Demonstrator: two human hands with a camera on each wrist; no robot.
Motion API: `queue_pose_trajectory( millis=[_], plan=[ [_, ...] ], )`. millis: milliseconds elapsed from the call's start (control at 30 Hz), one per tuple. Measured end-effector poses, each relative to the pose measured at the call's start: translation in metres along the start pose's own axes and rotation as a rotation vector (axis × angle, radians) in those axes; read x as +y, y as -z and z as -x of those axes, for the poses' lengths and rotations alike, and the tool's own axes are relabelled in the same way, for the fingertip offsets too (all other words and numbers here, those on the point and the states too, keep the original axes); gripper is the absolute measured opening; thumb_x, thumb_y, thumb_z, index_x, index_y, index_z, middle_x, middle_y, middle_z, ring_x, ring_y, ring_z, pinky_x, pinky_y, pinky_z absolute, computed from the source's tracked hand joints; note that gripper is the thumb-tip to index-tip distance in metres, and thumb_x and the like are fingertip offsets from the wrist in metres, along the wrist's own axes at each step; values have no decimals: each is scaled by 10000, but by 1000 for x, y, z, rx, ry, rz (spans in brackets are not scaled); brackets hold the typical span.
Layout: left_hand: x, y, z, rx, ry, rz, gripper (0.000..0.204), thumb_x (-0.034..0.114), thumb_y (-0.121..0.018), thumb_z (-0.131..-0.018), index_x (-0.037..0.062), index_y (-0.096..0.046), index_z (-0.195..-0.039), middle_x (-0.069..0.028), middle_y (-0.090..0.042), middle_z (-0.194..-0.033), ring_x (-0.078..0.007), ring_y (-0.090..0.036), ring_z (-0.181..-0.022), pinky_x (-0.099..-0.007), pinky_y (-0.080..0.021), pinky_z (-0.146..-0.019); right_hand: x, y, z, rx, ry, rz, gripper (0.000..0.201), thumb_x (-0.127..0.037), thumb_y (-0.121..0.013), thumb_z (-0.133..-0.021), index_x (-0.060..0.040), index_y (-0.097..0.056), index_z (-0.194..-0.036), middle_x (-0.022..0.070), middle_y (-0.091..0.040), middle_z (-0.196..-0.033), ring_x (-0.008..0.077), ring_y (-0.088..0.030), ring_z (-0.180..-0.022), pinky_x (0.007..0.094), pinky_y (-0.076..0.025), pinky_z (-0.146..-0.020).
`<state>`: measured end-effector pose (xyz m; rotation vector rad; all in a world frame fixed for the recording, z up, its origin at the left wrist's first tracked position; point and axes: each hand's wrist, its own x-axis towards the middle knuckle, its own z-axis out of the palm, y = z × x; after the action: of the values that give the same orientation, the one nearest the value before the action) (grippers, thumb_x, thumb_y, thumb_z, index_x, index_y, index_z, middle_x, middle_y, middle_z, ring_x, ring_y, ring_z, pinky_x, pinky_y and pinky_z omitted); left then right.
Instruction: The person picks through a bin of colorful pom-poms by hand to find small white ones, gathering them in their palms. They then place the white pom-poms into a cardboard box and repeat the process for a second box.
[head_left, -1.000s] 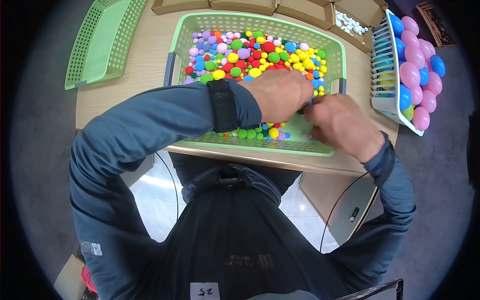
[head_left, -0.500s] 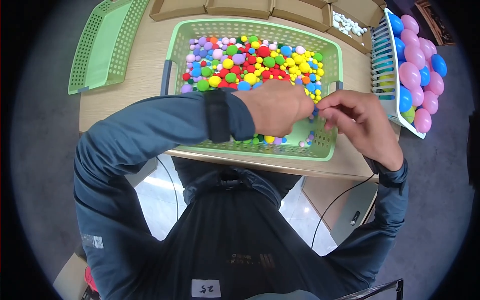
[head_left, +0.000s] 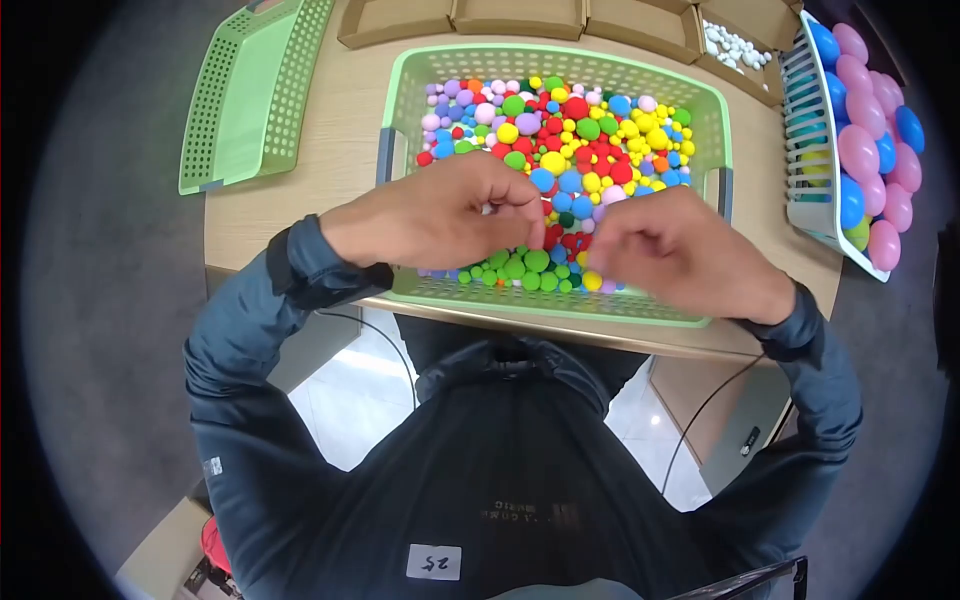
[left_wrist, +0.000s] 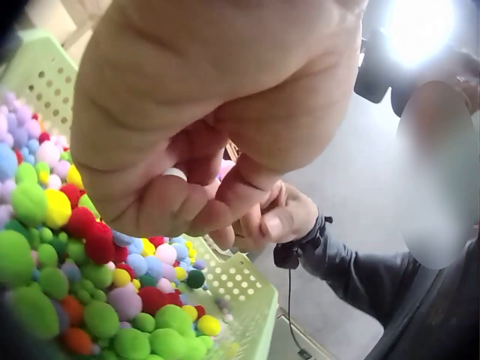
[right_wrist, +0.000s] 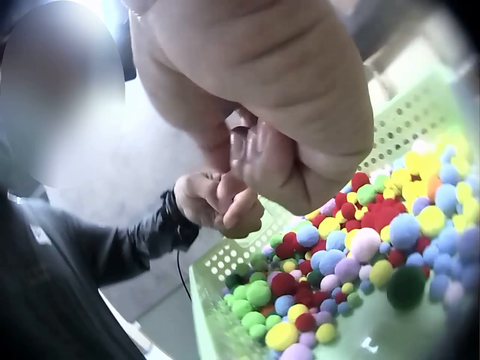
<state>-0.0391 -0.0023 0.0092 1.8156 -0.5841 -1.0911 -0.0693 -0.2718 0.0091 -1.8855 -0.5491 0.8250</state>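
Observation:
A large green basket [head_left: 570, 52] holds many small coloured pompoms [head_left: 530, 125], also visible in the left wrist view [left_wrist: 97, 262]. Above its left half is the left hand [head_left: 445, 210], fingers curled and thumb near the index finger; a small white band or bit [left_wrist: 175, 173] shows among its fingers, too little to identify. Over the basket's right front part, the right hand [head_left: 690, 250] is slightly blurred, with fingers curled in the right wrist view [right_wrist: 262, 127]. Nothing shows for certain in its grasp. The two hands are apart, pompoms visible between them.
An empty green basket [head_left: 232, 110] stands at the back left. Shallow cardboard boxes [head_left: 520, 16] line the back, the rightmost with white pieces [head_left: 735, 46]. At the right, a white basket [head_left: 800, 100] holds balloon-like pink and blue balls [head_left: 859, 150].
The left hand has drawn left, away from the right hand. The right hand has come from the basket's right edge to over its inside. The head view has shifted a little.

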Motion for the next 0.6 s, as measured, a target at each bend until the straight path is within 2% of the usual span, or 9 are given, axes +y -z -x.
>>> queue_pose_trajectory(
  millis=[33,67,133,267,333,367,400,433,600],
  plan=[
    [-5,-1,2,24,-8,-90,129,60,-576,-991,-6,-686,-1001,-9,-635,-810,-69,-531,-724,-250,-428,-628,-5,-4,-10,-47,221,387,141,-130,-615,-942,-70,-724,-877,136,-638,-663,247,-697,-662,412,-492,-575],
    [-7,-2,4,22,-2,-88,129,60,-576,-991,-6,-686,-1001,-9,-635,-810,-69,-531,-724,-250,-428,-628,-5,-12,-16,-49,222,380,141,-130,-615,-942,-70,-724,-877,136,-638,-663,247,-697,-662,412,-492,-575],
    [-4,-4,13,168,13,-23,100,3,-599,-958,-6,-691,-999,-25,-611,-777,-84,-531,-695,-268,-444,-630,1,-31,-31,-106,405,941,139,-116,-647,-854,-68,-712,-967,110,-627,-713,294,-685,-705,415,-500,-582],
    [0,6,29,240,40,-320,92,-26,-642,-917,3,-695,-987,-68,-602,-752,-134,-546,-666,-293,-460,-629,15,-30,-46,-130,498,988,157,-153,-648,-840,-90,-717,-967,93,-627,-708,284,-685,-697,435,-505,-586],
    [-12,4,38,340,-175,-471,124,-13,-710,-865,15,-707,-985,-116,-624,-774,-221,-604,-674,-342,-489,-629,14,-12,-44,-141,525,1034,146,-136,-656,-840,-93,-725,-961,94,-638,-695,290,-685,-698,441,-498,-581],
    [-18,3,41,347,-174,-463,124,-13,-710,-865,15,-707,-985,-116,-624,-774,-221,-604,-674,-342,-489,-629,10,-5,-42,-115,486,985,144,-128,-658,-843,-88,-727,-962,96,-646,-691,295,-687,-705,440,-499,-584],
    [-24,1,43,318,-196,-505,168,3,-738,-836,21,-712,-1002,-129,-631,-800,-265,-627,-721,-377,-507,-658,6,-1,-41,-90,445,938,142,-119,-659,-846,-83,-730,-963,99,-653,-687,299,-690,-711,440,-501,-587],
    [-28,0,44,288,-222,-550,216,19,-766,-808,26,-717,-1018,-142,-638,-826,-308,-651,-768,-413,-524,-687,-2,-3,-44,-166,366,909,188,-96,-675,-832,-81,-740,-1008,107,-673,-703,310,-693,-709,442,-507,-598],
    [-34,-10,41,159,-229,-778,242,47,-749,-793,52,-725,-1034,-127,-645,-902,-326,-648,-936,-445,-526,-801,3,-15,-37,-278,293,907,227,-105,-687,-829,-91,-745,-1048,131,-680,-744,336,-699,-740,456,-525,-643]
  ],
)
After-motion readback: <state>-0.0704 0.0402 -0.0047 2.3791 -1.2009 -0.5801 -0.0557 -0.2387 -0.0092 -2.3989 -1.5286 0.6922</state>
